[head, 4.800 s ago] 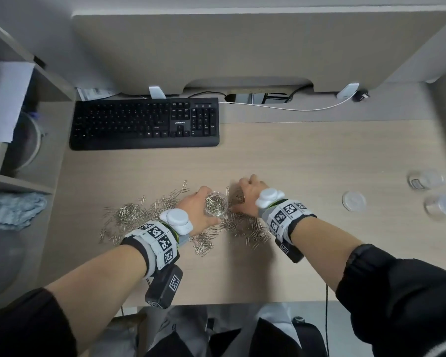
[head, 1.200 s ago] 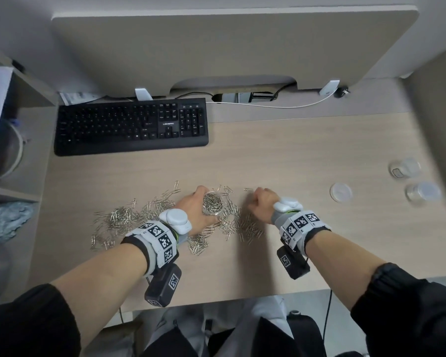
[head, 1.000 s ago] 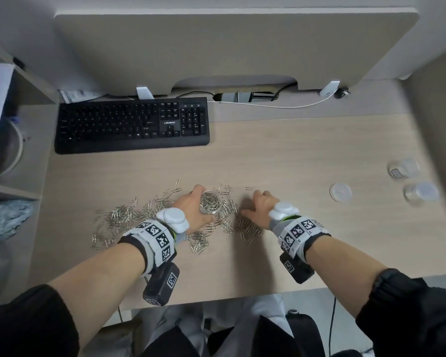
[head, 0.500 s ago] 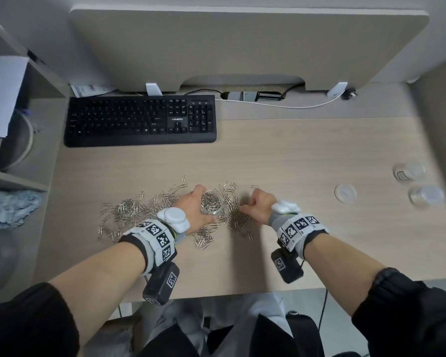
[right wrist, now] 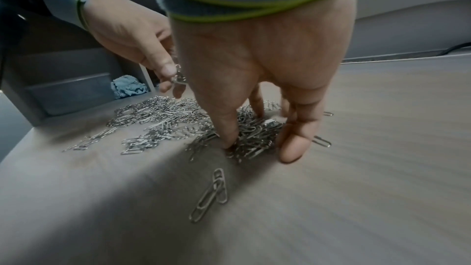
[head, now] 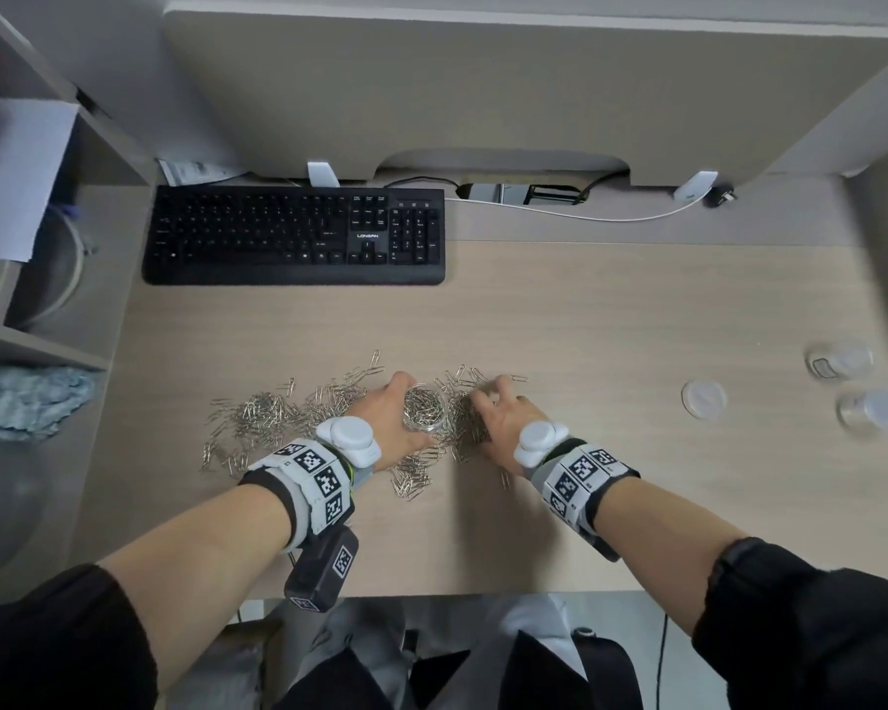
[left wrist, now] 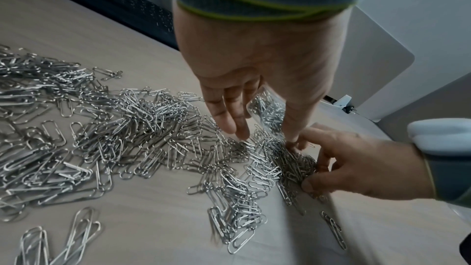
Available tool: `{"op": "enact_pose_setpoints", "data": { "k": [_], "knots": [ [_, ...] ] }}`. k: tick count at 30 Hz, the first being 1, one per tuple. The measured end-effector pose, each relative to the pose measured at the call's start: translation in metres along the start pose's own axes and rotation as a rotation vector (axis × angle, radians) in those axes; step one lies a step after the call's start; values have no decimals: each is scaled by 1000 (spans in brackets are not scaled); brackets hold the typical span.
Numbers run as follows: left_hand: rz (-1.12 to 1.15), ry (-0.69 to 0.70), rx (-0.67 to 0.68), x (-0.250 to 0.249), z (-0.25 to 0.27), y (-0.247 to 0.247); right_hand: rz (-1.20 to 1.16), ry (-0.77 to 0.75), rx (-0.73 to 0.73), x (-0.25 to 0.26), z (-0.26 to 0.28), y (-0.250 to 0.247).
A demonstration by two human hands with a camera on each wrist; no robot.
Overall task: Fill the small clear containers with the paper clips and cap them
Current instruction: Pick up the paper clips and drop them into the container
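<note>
My left hand [head: 401, 402] grips a small clear container [head: 424, 412] that stands on the desk with silver paper clips piled inside; it also shows between my fingers in the left wrist view [left wrist: 267, 108]. Loose paper clips [head: 278, 417] lie scattered to its left and around it. Just right of the container my right hand [head: 493, 417] curls its thumb and fingers round a clump of clips [right wrist: 254, 134] on the desk. A round clear lid [head: 704, 399] lies apart, far to the right.
Two more small clear containers [head: 839, 360] [head: 875, 412] stand near the desk's right edge. A black keyboard [head: 293, 235] sits at the back left, with a white cable [head: 560, 212] behind. A shelf unit with a blue cloth [head: 27, 399] stands at the left.
My right hand has slid left across the desk, raking clips into a clump against the container. The left hand keeps its hold on the container, which now looks fuller.
</note>
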State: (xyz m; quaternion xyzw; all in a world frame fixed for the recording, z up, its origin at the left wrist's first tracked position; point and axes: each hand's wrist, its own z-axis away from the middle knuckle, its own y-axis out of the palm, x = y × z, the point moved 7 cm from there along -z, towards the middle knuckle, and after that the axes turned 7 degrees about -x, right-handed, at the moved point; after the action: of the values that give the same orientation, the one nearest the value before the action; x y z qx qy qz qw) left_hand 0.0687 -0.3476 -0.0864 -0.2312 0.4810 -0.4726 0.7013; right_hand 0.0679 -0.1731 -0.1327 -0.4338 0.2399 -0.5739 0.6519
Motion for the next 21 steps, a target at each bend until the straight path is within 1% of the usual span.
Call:
{"op": "enact_pose_setpoints", "data": {
  "k": [3,6,11,14,16,19,21],
  "knots": [
    [-9,-8,-3,2,0,-1,-20,-1,39,0,-7,0],
    [-31,-14,-13,3,0,-1,-54,13,40,-1,-10,1],
    [-22,-5,10,-2,1,3,-186,138,64,-12,-11,-10],
    [-23,-2,2,-7,2,4,-253,196,44,-21,-3,-19],
    [-43,5,2,-11,1,4,-395,242,10,-26,2,-29],
    [-65,25,2,-17,2,3,-730,308,-34,-24,10,-50],
    [-66,33,13,-19,2,3,-879,283,-29,-15,14,-67]
  ]
}}
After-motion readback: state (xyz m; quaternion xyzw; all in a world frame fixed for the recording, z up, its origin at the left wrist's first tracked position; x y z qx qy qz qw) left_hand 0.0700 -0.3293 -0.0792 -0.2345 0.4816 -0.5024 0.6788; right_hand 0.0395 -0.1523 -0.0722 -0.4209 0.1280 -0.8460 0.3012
